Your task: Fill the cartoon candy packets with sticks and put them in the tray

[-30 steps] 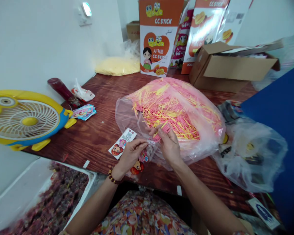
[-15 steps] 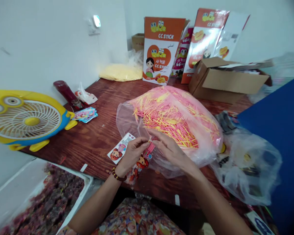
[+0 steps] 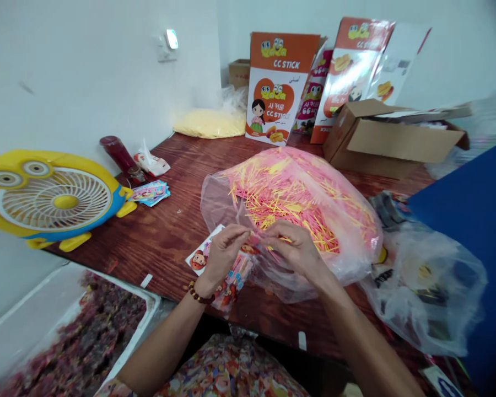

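In front of the big bag, my left hand (image 3: 225,251), with a beaded bracelet at the wrist, is closed in a pinch on the left side of a small printed plastic packet (image 3: 250,250). My right hand (image 3: 293,245) pinches its right top edge. Pink shows inside the packet; the fingers cover part of it. Below lie clear packets with a red-haired cartoon figure (image 3: 227,291), and a white printed card (image 3: 198,258) is partly behind my left hand. Just beyond stands an open clear bag (image 3: 221,201) heaped with thin pink and yellow sticks (image 3: 281,193).
A yellow-blue fan (image 3: 66,201) stands on the left, near blue printed packets (image 3: 152,193) and a tissue pack (image 3: 152,164). Orange-white cartons (image 3: 279,82) and an open cardboard box (image 3: 397,146) line the back. A white tub (image 3: 152,309) sits below the table's left edge.
Both hands have shifted their fingers along the packet's top, and the right hand's fingers are now more bent. The whole view has moved slightly, so things sit further right.
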